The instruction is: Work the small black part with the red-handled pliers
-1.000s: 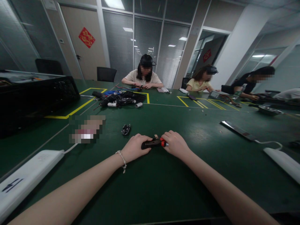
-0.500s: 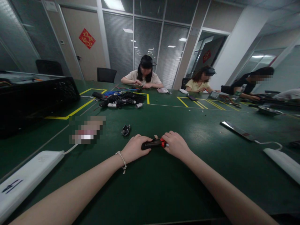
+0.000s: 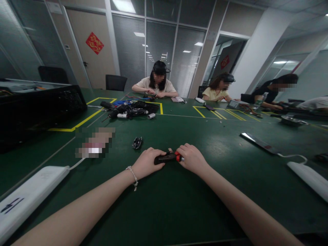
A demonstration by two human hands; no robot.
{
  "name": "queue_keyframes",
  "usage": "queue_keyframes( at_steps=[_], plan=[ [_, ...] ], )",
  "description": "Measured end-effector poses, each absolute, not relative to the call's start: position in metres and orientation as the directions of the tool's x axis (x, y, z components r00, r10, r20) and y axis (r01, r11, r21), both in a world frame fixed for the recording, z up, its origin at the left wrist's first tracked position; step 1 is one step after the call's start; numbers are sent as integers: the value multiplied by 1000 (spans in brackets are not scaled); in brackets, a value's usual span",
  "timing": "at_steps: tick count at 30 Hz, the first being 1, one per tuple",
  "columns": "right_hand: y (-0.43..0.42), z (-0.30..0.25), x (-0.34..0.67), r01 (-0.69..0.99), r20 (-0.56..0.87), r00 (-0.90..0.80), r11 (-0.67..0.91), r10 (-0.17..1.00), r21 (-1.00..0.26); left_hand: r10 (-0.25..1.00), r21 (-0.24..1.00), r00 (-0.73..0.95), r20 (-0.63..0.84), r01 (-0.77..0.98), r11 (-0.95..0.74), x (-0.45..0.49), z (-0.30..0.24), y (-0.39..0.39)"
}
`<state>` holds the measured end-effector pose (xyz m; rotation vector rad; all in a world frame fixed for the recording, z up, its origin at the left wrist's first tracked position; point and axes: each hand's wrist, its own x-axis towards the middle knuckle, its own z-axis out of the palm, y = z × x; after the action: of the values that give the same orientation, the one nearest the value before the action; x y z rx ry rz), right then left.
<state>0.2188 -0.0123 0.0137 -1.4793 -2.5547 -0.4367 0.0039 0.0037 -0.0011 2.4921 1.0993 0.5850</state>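
My left hand (image 3: 150, 160) is closed on a black piece (image 3: 159, 159) at the middle of the green table. My right hand (image 3: 192, 158) grips what look like red-handled pliers (image 3: 178, 156). Their dark jaws point left and meet the black piece; where one ends and the other begins is hard to make out. Fingers cover most of the handles. Beyond my left hand lies a small crumpled-looking black and silver part (image 3: 137, 142), touched by neither hand.
A black computer case (image 3: 46, 112) stands at the left. Farther back is a heap of black tools and cables (image 3: 130, 108) with a drill. White power banks (image 3: 38, 184) wired to phones lie on both sides. Several people sit across the table (image 3: 77, 164).
Both hands keep their grip in nearly the same place. The view has shifted very slightly; nothing else has visibly moved.
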Motion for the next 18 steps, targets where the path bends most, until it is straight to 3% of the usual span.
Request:
queue_keyframes(
  at_steps=[18],
  plan=[
    [-11, 12, 220, 865, 291, -501, 474, 815, 163, 753, 471, 611, 244, 604, -643, 3, -4, 5]
  ],
)
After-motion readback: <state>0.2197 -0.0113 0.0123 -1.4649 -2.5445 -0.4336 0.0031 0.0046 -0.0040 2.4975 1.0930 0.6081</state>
